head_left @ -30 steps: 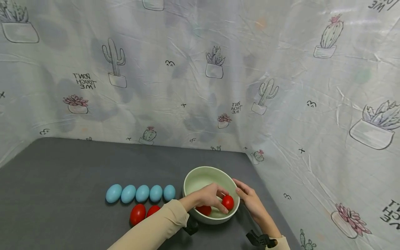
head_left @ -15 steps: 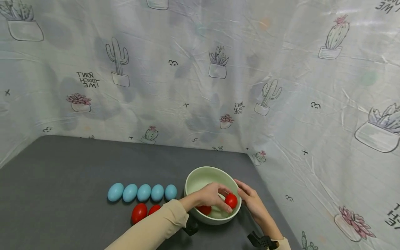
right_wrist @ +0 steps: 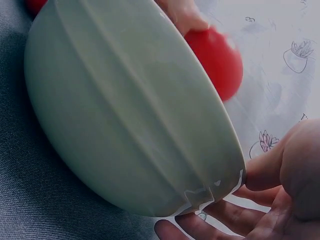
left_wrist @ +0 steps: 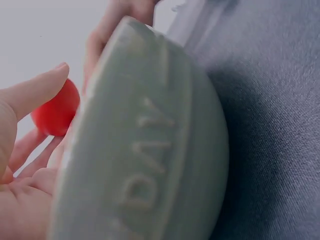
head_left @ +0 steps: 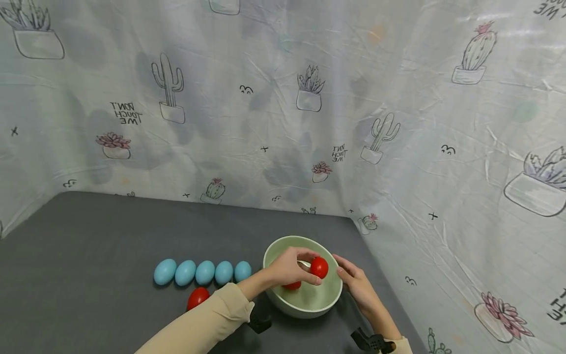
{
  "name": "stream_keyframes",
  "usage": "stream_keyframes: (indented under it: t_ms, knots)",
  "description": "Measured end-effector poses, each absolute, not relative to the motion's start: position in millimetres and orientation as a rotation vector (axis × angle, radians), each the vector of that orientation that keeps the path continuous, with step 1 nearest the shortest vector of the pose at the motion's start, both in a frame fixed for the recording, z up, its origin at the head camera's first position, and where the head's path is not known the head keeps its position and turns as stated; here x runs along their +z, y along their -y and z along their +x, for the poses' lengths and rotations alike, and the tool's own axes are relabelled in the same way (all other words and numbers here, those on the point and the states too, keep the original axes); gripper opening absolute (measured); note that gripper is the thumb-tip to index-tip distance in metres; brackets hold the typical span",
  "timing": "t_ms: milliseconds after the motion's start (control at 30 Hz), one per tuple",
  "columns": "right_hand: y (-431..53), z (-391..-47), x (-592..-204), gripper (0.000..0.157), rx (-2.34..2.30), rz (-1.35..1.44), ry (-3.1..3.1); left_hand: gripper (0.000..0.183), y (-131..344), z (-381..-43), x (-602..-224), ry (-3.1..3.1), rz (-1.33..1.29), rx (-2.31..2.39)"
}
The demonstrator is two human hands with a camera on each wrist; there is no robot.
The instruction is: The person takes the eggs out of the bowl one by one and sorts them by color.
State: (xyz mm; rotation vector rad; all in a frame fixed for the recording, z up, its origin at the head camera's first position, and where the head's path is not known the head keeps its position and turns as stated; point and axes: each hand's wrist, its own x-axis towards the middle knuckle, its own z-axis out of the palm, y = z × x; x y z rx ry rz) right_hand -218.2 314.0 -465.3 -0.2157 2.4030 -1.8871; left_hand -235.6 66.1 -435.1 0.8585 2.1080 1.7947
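My left hand pinches a red egg between thumb and fingers, above the inside of a pale green bowl. A second red egg lies in the bowl, partly covered by that hand. In the left wrist view the thumb presses the held egg near the bowl's rim. My right hand grips the bowl's right rim. The right wrist view shows its thumb on the rim and its fingers curled beneath the edge.
Several blue eggs stand in a row on the grey table, left of the bowl. Nearer me lies a red egg, partly behind my left sleeve. Cactus-printed sheets rise at the back and right.
The left hand has lifted the red egg from low by the bowl's right wall, moving it up and slightly left. The right hand stays on the rim.
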Motion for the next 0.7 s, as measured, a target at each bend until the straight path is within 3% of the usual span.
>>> stream_keyframes:
  t_ms: [700]
  knots:
    - [-311.7,-216.6,-463.4,0.048,-1.894,-0.216,-2.394,0.059,25.2,-201.1,-415.5,-2.066,0.859,1.989]
